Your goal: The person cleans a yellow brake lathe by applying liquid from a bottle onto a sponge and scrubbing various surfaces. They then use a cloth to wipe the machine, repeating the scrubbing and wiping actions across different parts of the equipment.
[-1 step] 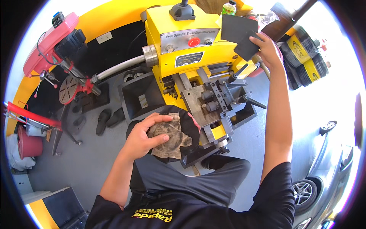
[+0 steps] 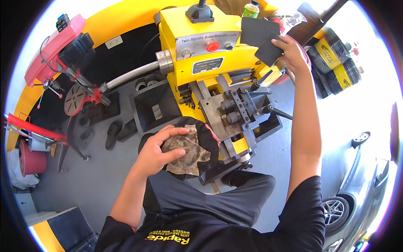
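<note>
My left hand (image 2: pixel 156 152) is curled over a stained tan rag (image 2: pixel 189 157), its thumb lying on top and its fingers along the upper edge. The rag rests on a bunched black cloth (image 2: pixel 213 147) above my lap, in front of the yellow brake lathe (image 2: pixel 197 80). My raised right arm reaches to the lathe's right end. There my right hand (image 2: pixel 294 52) pinches a dark sheet (image 2: pixel 268 50) that looks like sandpaper. A second dark sheet (image 2: pixel 258 31) overlaps it from behind. What is under the black cloth is hidden.
The lathe's tool slide (image 2: pixel 231 111) and levers stand ahead of my lap. Left are a pink drill press (image 2: pixel 56 38), a black tray (image 2: pixel 145 111) and shoes (image 2: pixel 112 134) on the floor. A green-labelled bottle (image 2: pixel 251 9) stands behind the sheets. A grey car (image 2: pixel 352 197) is at right.
My right hand and the dark sheet have shifted slightly to the left. My left hand and the rag stay in place.
</note>
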A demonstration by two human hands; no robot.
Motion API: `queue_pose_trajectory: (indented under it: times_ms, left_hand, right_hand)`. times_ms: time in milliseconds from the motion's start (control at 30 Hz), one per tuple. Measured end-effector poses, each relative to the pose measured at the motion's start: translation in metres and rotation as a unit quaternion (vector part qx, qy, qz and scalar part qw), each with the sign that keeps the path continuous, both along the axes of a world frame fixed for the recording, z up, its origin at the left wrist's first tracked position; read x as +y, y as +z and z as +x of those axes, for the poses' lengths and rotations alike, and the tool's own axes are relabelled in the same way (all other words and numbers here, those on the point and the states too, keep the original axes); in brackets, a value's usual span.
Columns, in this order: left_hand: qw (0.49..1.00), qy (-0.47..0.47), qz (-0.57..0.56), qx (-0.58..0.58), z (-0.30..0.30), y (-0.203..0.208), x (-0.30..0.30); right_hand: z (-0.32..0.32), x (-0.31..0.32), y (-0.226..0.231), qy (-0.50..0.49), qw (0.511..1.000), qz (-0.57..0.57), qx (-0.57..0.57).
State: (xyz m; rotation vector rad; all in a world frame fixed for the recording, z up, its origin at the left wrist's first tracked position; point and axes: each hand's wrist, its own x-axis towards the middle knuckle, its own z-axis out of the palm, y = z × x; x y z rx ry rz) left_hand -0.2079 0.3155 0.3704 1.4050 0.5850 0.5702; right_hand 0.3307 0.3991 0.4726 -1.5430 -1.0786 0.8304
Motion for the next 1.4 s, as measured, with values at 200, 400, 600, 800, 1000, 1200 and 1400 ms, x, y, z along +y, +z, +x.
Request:
queue_pose_trajectory:
  times_ms: [200, 400, 600, 800, 1000, 1200, 1400]
  left_hand:
    - [1.0, 0.006, -0.011, -0.006, -0.004, -0.008, 0.005]
    - [0.999, -0.01, -0.027, -0.015, 0.016, -0.013, 0.014]
    - [0.999, -0.012, -0.026, -0.017, 0.029, -0.009, 0.016]
    - [1.0, -0.014, -0.018, -0.007, 0.034, -0.011, 0.018]
    - [0.999, -0.003, -0.038, -0.012, 0.025, -0.022, 0.021]
    - [0.998, 0.004, -0.054, -0.014, 0.017, -0.03, 0.027]
    - [0.997, 0.035, -0.072, -0.025, 0.007, -0.032, 0.033]
  right_hand:
    - [0.02, 0.022, -0.042, 0.002, 0.982, -0.062, 0.18]
    - [0.023, 0.056, -0.067, 0.0, 0.979, -0.061, 0.196]
    - [0.01, 0.059, -0.047, -0.011, 0.983, -0.145, 0.109]
    - [0.022, 0.038, -0.032, -0.095, 0.987, -0.131, 0.011]
    - [0.041, 0.037, -0.013, -0.043, 0.999, 0.005, 0.025]
    - [0.047, 0.074, -0.011, 0.009, 0.998, -0.023, -0.055]
    - [0.017, 0.072, -0.015, 0.013, 0.984, -0.143, -0.11]
